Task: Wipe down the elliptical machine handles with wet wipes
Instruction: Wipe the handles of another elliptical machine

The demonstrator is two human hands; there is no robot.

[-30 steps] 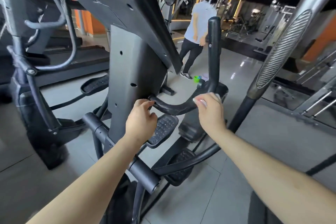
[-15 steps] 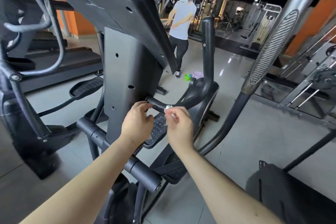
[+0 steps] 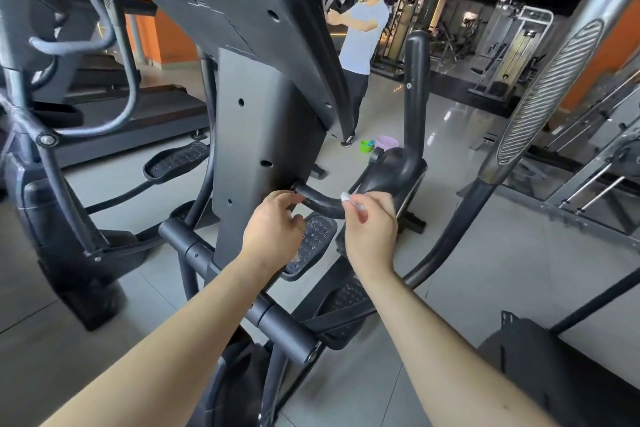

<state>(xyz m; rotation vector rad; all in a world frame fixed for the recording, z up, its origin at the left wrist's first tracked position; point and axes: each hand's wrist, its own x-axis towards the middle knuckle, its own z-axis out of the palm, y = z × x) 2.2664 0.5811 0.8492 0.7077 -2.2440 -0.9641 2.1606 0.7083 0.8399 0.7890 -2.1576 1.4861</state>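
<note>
The right hand (image 3: 372,232) is hiding most of the wet wipe (image 3: 349,199), leaving only a small blurred white tip. The left hand (image 3: 273,229) is covering part of the curved handle (image 3: 323,204) (whether gripping it, unclear), and the console (image 3: 225,3) is running off the upper edge.

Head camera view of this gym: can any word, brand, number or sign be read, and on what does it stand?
No text here can be read.
On the back of the elliptical console: an embossed mark, too faint to read.
On the wet wipe pinched by the right hand: no print shows.
On the far gym machines: any labels are too small to tell.
</note>
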